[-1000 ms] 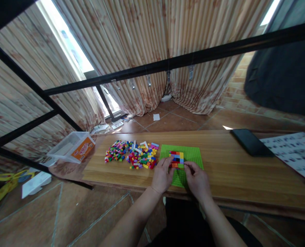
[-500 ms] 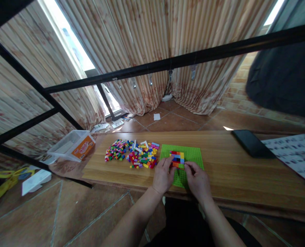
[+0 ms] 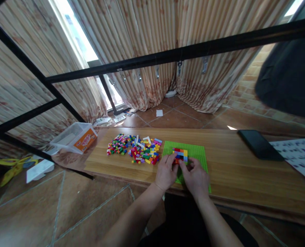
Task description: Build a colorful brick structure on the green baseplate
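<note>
A small block of coloured toy bricks (image 3: pixel 182 153) in red, yellow, blue and orange sits on the green baseplate (image 3: pixel 197 151). My left hand (image 3: pixel 166 172) is closed with its fingertips on the left and near side of the block. From the right, my right hand (image 3: pixel 195 176) is closed too, thumb and fingers pressed against the block's near edge. Both hands' fingertips almost meet there and hide part of the bricks. Whether a loose brick is between the right fingers cannot be made out.
Left of the baseplate lies a heap of loose bricks (image 3: pixel 144 151), with smaller pieces (image 3: pixel 117 144) beyond it. A clear plastic box (image 3: pixel 76 137) stands at the table's left end. A dark phone (image 3: pixel 259 145) and a printed sheet (image 3: pixel 299 154) lie on the right.
My right hand has shifted left along the block's near side, its fingertips now close to my left hand's. The camera view has tilted and shifted slightly.
</note>
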The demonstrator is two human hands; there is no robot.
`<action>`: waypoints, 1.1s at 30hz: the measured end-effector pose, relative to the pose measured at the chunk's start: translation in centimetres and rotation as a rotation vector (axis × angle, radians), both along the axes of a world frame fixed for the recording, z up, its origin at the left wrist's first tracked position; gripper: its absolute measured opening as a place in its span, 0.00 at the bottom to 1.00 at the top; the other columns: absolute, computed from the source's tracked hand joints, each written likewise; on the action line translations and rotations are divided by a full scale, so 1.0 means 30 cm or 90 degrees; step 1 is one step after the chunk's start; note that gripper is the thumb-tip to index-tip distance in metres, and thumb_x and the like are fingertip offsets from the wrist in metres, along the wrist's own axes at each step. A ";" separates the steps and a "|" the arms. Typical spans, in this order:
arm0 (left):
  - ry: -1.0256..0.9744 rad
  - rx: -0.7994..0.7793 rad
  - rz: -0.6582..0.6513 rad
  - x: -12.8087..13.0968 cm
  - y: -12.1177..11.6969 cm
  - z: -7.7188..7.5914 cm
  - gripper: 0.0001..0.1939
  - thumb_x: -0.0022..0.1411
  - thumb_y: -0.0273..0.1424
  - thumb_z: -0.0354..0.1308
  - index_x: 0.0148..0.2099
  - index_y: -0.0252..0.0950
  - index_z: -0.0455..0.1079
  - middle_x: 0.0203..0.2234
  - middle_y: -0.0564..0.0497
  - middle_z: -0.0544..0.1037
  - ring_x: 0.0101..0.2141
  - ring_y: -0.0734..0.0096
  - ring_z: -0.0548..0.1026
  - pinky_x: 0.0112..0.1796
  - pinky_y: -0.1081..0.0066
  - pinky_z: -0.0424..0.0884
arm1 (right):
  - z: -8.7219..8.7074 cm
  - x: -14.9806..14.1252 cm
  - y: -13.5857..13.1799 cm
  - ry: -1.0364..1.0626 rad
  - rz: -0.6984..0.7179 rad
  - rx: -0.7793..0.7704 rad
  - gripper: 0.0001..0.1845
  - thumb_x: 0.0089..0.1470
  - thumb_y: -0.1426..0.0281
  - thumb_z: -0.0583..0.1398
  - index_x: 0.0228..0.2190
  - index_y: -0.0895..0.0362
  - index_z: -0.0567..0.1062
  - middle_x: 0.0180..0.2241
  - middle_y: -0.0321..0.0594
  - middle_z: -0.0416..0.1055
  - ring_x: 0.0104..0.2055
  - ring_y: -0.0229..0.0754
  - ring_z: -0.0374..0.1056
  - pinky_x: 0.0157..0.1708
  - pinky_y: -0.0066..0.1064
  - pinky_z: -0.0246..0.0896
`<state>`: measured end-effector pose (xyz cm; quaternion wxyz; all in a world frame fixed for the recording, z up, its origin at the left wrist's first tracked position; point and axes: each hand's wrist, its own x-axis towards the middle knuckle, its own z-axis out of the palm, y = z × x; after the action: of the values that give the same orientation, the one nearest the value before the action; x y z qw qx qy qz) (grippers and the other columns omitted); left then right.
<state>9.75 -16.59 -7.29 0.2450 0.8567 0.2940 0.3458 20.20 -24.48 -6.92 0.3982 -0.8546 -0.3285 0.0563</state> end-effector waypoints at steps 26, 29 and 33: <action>-0.120 -0.155 0.080 0.023 0.007 -0.008 0.17 0.62 0.27 0.58 0.54 0.36 0.68 0.40 0.47 0.76 0.41 0.64 0.75 0.46 0.62 0.76 | -0.012 0.102 0.032 0.046 0.011 -0.064 0.33 0.42 0.43 0.61 0.38 0.58 0.79 0.27 0.45 0.76 0.25 0.47 0.70 0.25 0.35 0.57; -0.134 -0.137 0.092 0.025 0.003 -0.003 0.15 0.64 0.25 0.53 0.53 0.36 0.68 0.39 0.47 0.76 0.40 0.65 0.75 0.45 0.63 0.76 | -0.007 0.131 0.016 0.083 0.051 -0.080 0.37 0.39 0.40 0.62 0.40 0.58 0.79 0.29 0.47 0.78 0.28 0.50 0.72 0.26 0.36 0.59; -0.144 -0.106 0.124 0.018 -0.006 -0.003 0.14 0.64 0.22 0.50 0.50 0.37 0.69 0.37 0.47 0.76 0.39 0.66 0.75 0.44 0.64 0.76 | -0.019 0.158 -0.004 0.126 0.095 -0.074 0.43 0.36 0.39 0.64 0.44 0.60 0.77 0.31 0.49 0.78 0.31 0.53 0.74 0.28 0.39 0.62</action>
<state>10.30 -16.77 -7.36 0.3121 0.7565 0.3738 0.4366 24.94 -24.61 -7.49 0.3731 -0.8397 -0.3466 0.1886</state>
